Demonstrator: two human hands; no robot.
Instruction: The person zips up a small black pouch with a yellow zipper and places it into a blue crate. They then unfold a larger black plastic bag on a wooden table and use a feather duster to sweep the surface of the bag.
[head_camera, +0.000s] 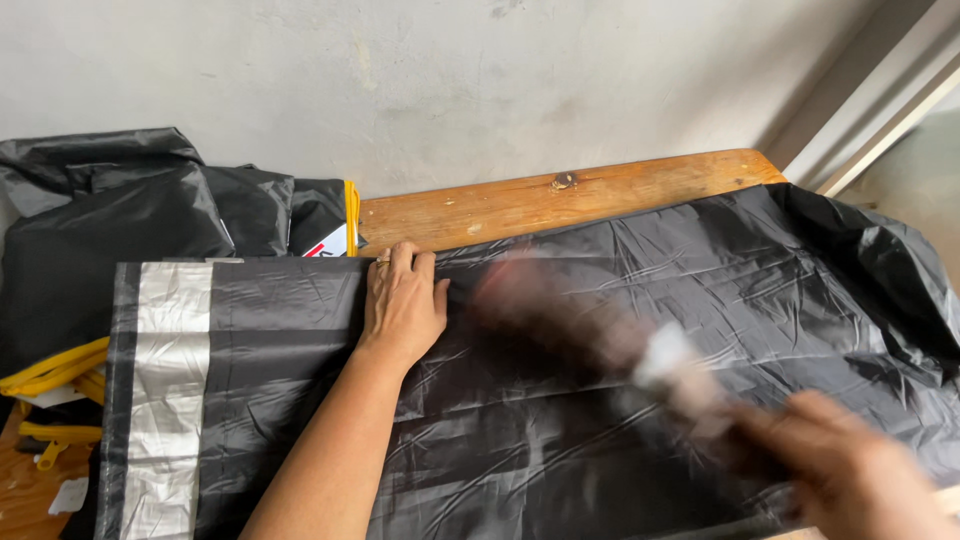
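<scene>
My left hand (403, 305) presses flat, fingers together, on crinkled black plastic sheeting (620, 330) near the wooden surface's (560, 200) far edge. My blurred right hand (850, 470) grips a brush (600, 335); firm pinning keeps strokes smooth.

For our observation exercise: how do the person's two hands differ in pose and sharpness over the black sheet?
The left hand lies flat, palm down, on the black sheet, and shows sharp. The right hand is raised above the sheet, closed on a brush-like tool, and shows blurred. Both are bare and over the same sheet.
</scene>
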